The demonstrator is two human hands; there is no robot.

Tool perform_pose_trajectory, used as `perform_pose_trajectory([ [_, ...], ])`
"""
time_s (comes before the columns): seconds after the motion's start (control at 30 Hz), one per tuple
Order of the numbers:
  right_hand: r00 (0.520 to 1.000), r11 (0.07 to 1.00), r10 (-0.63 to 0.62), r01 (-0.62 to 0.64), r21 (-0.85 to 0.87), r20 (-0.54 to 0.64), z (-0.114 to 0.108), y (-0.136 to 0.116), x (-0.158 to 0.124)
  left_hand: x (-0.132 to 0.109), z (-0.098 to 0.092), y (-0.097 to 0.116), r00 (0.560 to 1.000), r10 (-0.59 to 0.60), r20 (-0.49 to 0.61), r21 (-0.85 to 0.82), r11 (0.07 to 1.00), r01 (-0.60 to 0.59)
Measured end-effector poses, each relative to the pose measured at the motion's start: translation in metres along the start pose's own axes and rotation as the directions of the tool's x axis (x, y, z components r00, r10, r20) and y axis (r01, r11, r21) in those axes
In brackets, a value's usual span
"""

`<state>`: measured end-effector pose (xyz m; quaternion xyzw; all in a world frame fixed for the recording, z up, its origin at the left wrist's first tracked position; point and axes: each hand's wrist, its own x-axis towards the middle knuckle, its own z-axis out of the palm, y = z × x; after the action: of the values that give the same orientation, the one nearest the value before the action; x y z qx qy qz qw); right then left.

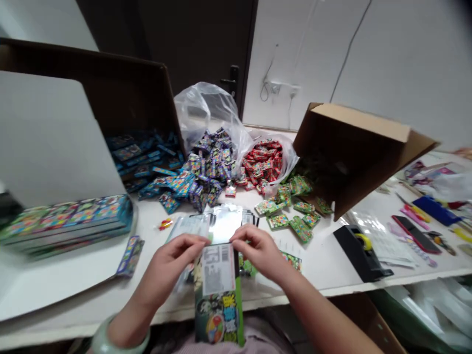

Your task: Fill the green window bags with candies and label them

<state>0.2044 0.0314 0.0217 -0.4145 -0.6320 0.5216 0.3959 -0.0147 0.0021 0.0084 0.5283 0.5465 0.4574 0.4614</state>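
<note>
Just above the table's front edge, my left hand and my right hand pinch the two top corners of a printed pouch. The pouch hangs down toward my lap, its white text label above and a colourful cartoon print below. Behind the fingertips lie several more flat pouches, one with a shiny silver face. My hands partly cover these. A pale green bangle is on my left wrist. Near the right hand lie small green packets.
Blue packets spill from a carton at left, beside a white box of stacked packets. Purple packets and red packets fill plastic bags behind. At right are another carton, a tape dispenser and a phone.
</note>
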Motion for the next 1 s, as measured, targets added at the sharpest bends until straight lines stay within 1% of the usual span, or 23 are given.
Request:
perform_pose_trajectory([
  [0.07,0.996,0.993,0.076,-0.079,0.087,0.045,-0.001,-0.001,0.002,0.000,0.002,0.004,1.000,-0.026,0.007,-0.122,0.992,0.027],
  [0.1,0.994,0.990,0.094,-0.100,0.102,0.065,-0.002,-0.001,0.002,0.000,0.003,0.005,1.000,-0.026,0.007,-0.168,0.985,0.027],
  [0.13,0.994,0.993,0.079,-0.085,0.079,0.074,-0.002,-0.002,0.002,-0.001,0.004,0.006,1.000,-0.021,0.013,-0.190,0.982,0.023],
  [0.23,0.994,0.989,-0.063,0.075,-0.131,0.093,-0.004,-0.006,-0.001,-0.005,0.005,0.010,1.000,0.029,0.010,-0.188,0.982,-0.027],
  [0.3,0.985,0.961,-0.115,0.143,-0.237,0.127,-0.004,-0.012,-0.002,-0.007,0.006,0.013,0.998,0.060,-0.001,-0.187,0.981,-0.060],
  [0.37,0.988,0.965,-0.080,0.109,-0.240,0.130,-0.004,-0.017,0.000,-0.006,0.008,0.016,0.998,0.065,-0.013,-0.202,0.977,-0.066],
  [0.43,0.993,0.984,-0.010,0.031,-0.174,0.120,-0.002,-0.020,0.005,-0.003,0.011,0.018,0.998,0.055,-0.028,-0.223,0.973,-0.059],
  [0.53,0.982,0.992,0.085,-0.068,-0.105,0.168,0.000,-0.023,0.012,0.000,0.012,0.019,0.998,0.041,-0.041,-0.235,0.971,-0.049],
  [0.6,0.976,0.989,0.102,-0.078,-0.126,0.195,0.000,-0.025,0.013,-0.001,0.010,0.020,0.998,0.058,-0.022,-0.206,0.977,-0.061],
  [0.63,0.975,0.987,0.091,-0.062,-0.147,0.205,0.000,-0.025,0.011,-0.002,0.008,0.020,0.997,0.082,0.002,-0.184,0.980,-0.080],
  [0.7,0.975,0.980,0.018,0.027,-0.198,0.223,-0.002,-0.025,0.006,-0.006,0.003,0.020,0.986,0.152,0.068,-0.146,0.979,-0.141],
  [0.8,0.958,0.933,-0.171,0.233,-0.275,0.229,-0.003,-0.019,-0.006,-0.013,-0.001,0.016,0.964,0.226,0.140,-0.122,0.970,-0.209],
  [0.87,0.943,0.891,-0.269,0.321,-0.322,0.196,-0.002,-0.013,-0.012,-0.015,0.000,0.012,0.966,0.218,0.138,-0.112,0.973,-0.203],
  [0.9,0.941,0.879,-0.295,0.336,-0.339,0.168,0.000,-0.009,-0.014,-0.015,0.001,0.010,0.972,0.203,0.122,-0.110,0.976,-0.190],
  [1.0,0.947,0.883,-0.316,0.317,-0.346,0.064,0.006,0.000,-0.017,-0.013,0.007,0.007,0.982,0.177,0.064,-0.106,0.980,-0.170],
])
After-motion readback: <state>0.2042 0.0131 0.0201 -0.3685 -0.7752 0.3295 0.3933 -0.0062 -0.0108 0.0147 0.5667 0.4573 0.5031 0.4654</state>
